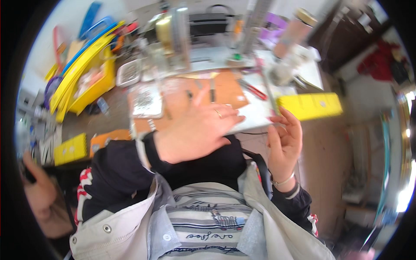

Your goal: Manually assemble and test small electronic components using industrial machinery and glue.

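My left hand [197, 130], a ring on one finger, lies flat with fingers spread over a white sheet [253, 113] on the brown workbench [182, 102]; the picture is motion-blurred here. My right hand [284, 141], with bracelets at the wrist, grips the sheet's right edge between thumb and fingertips. It sits just beside the left end of a yellow flat bar [310, 106]. Both sleeves are black.
Yellow bins and long yellow and blue strips [82, 69] stand at the back left. A small tray of parts [147, 102], clear jars [173, 34], red-handled pliers [253, 90] and a tall cylinder [294, 32] crowd the bench. Another person's hand [39, 190] is at lower left.
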`<state>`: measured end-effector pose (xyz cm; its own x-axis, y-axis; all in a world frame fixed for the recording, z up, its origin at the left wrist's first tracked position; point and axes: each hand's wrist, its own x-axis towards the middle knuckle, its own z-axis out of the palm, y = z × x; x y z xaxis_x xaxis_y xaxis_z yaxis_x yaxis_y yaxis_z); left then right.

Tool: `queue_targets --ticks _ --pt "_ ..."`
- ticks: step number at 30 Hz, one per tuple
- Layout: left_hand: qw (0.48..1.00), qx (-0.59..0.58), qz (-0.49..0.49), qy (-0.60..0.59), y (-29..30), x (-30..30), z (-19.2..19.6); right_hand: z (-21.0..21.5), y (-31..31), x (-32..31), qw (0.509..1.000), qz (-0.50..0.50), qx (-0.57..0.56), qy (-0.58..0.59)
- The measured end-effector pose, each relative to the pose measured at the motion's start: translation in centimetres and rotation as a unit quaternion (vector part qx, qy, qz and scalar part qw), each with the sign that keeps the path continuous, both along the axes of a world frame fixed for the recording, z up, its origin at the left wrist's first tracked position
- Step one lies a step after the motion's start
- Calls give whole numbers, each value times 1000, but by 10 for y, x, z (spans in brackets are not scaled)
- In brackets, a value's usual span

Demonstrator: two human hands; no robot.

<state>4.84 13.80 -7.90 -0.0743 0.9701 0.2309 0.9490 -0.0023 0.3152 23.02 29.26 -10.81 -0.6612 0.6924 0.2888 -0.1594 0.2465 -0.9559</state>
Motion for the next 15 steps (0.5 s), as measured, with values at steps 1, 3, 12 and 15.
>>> queue_targets --ticks 1,3,12,15 --pt "999 2 35 -1 -23 -19 6 2 -5 -8 1000 21 11 -9" --pt "990 34 131 -44 -71 -65 10 3 -12 -20 998 55 8 -11" --pt "956 0 257 -144 -149 -150 -10 19 -56 -88 969 219 -9 -119" --pt "962 -19 255 -95 -134 -159 -22 24 -65 -97 952 269 89 -120"
